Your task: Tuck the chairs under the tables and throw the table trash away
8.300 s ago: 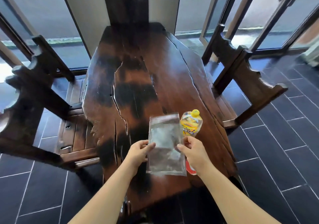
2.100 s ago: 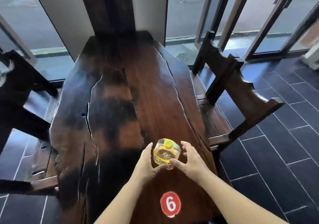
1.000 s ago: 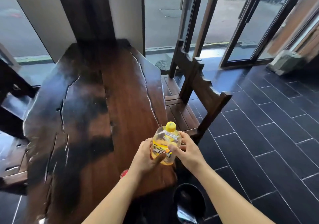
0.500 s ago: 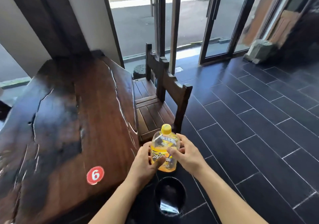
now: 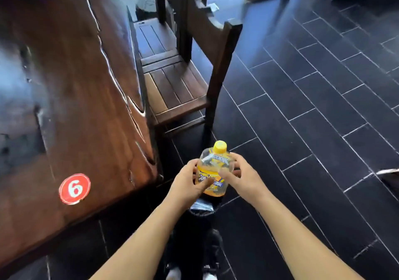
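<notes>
The head camera looks further down than it did half a second ago. The glass doors at the far side are almost out of view, and much more dark tiled floor (image 5: 313, 117) shows. The bottle (image 5: 213, 169) is in the same two-handed hold as before, and it sits right over the bin (image 5: 201, 209) instead of a little beyond it.

The left hand (image 5: 187, 184) and the right hand (image 5: 244, 178) each curl around one side of the bottle, fingers bent and pressing on its plastic wall. The left thumb lies across the label. The bottle is clear with a yellow label and a yellow cap (image 5: 219, 146), and it stands nearly upright, tipped a little away from the person. Some yellow drink is inside it, in the lower part.

The bin is a dark round one on the floor, just below the hands. The hands and bottle hide most of it. Something crinkly and see-through lies inside, near the rim.

On the left is the big brown wooden table (image 5: 75, 85), with a red round sticker (image 5: 74, 189) showing a white 6 near its near corner. Just right of the table, further away, stands a dark wooden chair (image 5: 179, 85). Its slatted seat is partly under the table edge and its back sticks out to the right.

At the bottom, between the arms, two white shoe tips (image 5: 190, 276) show.
</notes>
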Available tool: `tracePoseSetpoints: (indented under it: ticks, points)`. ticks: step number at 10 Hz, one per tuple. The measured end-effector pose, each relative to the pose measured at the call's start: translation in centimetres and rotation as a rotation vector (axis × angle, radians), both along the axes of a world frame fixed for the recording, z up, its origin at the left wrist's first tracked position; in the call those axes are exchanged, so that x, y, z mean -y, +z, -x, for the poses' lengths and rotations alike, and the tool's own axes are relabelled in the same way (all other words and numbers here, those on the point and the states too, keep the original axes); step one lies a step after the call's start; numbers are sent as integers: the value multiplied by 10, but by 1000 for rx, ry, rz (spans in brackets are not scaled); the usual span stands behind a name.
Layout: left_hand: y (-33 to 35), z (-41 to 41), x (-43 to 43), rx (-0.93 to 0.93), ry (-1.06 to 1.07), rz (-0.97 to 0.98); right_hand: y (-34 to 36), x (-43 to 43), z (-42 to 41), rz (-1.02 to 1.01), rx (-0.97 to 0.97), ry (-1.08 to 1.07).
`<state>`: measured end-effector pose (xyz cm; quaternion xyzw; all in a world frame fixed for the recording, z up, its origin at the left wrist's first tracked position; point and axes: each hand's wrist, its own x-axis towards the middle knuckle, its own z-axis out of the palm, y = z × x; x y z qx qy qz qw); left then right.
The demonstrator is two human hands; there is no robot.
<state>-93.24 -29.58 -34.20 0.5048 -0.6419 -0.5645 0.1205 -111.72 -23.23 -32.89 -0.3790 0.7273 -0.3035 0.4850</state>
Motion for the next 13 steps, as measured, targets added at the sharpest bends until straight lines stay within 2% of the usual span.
tracePoseSetpoints:
  ticks: [3, 5, 8, 11, 13]
  points:
    - [-188, 6, 9, 79, 13, -174, -195, 0, -4, -133, 26, -68]
    - [-310, 4, 22, 103, -3, -216, -322, 9, -5, -185, 32, -43]
    - [-430, -10, 19, 191, -42, -238, -432, 7, -20, -207, -16, -11]
    - [-452, -5, 20, 166, -45, -290, -452, 1, -17, -248, -70, -24]
    - [-390, 5, 25, 203, -34, -269, -394, 4, -8, -279, -132, 9]
